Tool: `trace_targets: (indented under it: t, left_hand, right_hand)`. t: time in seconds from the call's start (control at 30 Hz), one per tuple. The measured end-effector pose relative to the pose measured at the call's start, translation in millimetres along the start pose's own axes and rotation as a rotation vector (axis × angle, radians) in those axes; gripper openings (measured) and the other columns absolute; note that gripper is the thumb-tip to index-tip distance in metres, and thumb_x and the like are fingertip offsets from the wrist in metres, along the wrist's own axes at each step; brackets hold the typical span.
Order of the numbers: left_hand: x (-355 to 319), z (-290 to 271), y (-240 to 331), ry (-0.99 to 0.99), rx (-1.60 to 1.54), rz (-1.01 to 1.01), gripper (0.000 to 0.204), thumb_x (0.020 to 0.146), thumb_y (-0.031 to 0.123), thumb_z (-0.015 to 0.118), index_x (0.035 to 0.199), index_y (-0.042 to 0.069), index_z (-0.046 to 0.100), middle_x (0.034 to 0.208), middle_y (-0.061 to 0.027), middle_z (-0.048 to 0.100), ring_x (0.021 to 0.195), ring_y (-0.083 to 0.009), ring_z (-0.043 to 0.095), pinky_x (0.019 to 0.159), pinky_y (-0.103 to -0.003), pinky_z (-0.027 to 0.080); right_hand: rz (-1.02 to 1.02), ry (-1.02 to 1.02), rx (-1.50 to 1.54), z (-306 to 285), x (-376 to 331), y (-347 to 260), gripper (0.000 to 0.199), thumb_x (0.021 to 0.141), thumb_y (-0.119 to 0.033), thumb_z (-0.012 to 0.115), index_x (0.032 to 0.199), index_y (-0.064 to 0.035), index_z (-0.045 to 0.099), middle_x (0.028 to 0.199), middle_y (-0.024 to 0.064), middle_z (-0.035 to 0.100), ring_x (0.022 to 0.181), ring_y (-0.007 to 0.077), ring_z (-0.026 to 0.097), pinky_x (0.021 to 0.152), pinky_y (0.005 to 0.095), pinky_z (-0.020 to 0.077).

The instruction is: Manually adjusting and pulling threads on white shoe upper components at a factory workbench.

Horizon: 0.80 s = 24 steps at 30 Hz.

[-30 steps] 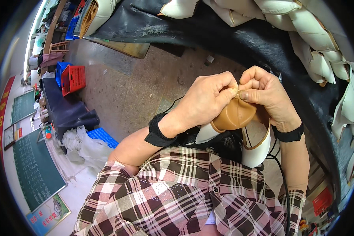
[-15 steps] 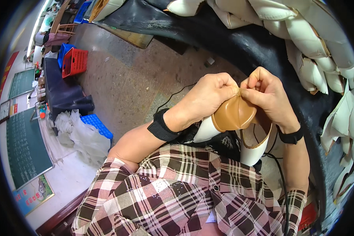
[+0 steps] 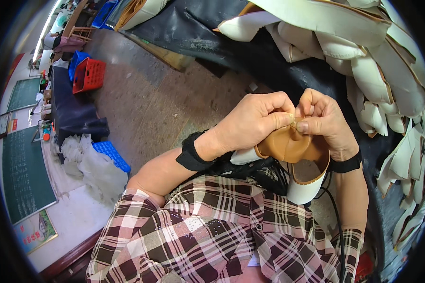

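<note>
A white shoe upper [image 3: 301, 191] with its tan lining [image 3: 284, 145] turned outward hangs between my hands, in front of my chest. My left hand [image 3: 259, 119] pinches the gathered tip of the lining between thumb and forefinger. From the other side, my right hand [image 3: 325, 123] grips the same tip, its thumb pressed against the tan material. The fingertips of both hands almost meet. Whatever lies between the fingertips is too small to make out. Below the right hand, the white part of the upper curves round in an open loop.
Many white shoe uppers [image 3: 359, 70] lie piled on a black-covered table [image 3: 193, 28] ahead and to the right. A black cable [image 3: 334, 207] runs beside my right forearm. Off to the left stand a red basket [image 3: 89, 75], a blue basket [image 3: 112, 155] and crumpled white plastic [image 3: 92, 162].
Both hands have moved slightly down and to the right, still pinching the tip. The lining bulges and folds differently, and more of the open white loop shows below.
</note>
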<state>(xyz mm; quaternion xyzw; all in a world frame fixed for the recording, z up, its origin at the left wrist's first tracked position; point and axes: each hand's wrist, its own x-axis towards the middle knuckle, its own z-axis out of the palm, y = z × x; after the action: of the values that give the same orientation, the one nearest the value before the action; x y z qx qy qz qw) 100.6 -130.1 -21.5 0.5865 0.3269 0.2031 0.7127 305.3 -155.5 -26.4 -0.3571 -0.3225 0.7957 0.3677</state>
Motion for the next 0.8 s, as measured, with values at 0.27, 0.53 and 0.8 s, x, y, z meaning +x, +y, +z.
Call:
trace_targets:
  t: [0.27, 0.53, 0.8]
  left_hand:
    - [40.2, -65.1, 18.3, -0.200, -0.285, -0.119, 0.011, 0.093, 0.013, 0.055, 0.091, 0.003, 0.057, 0.087, 0.0037, 0.055, 0.080, -0.0024, 0.048, 0.073, -0.018, 0.041]
    - [74.8, -101.8, 48.1, -0.262, -0.077, -0.139, 0.012, 0.087, 0.013, 0.063, 0.082, 0.002, 0.060, 0.073, 0.0049, 0.056, 0.067, -0.0017, 0.047, 0.058, -0.018, 0.040]
    - [48.3, -128.4, 72.7, -0.181, 0.211, 0.153, 0.012, 0.082, 0.014, 0.068, 0.082, 0.003, 0.064, 0.070, -0.0045, 0.061, 0.058, -0.0110, 0.054, 0.054, -0.025, 0.045]
  right_hand:
    - [-0.046, 0.228, -0.055, 17.1, 42.5, -35.5, 0.024, 0.074, 0.003, 0.070, 0.085, -0.0051, 0.050, 0.082, 0.0079, 0.065, 0.069, 0.0093, 0.061, 0.063, 0.0194, 0.0486]
    - [-0.032, 0.292, -0.070, 22.9, 72.0, -64.6, 0.020, 0.076, 0.004, 0.069, 0.085, -0.0039, 0.053, 0.077, 0.0032, 0.064, 0.065, 0.0058, 0.059, 0.058, 0.0175, 0.0459]
    - [-0.056, 0.175, -0.338, 46.1, 75.6, -71.3, 0.042, 0.076, -0.009, 0.074, 0.110, 0.0010, 0.053, 0.099, 0.0072, 0.062, 0.090, 0.0117, 0.058, 0.080, 0.0270, 0.0485]
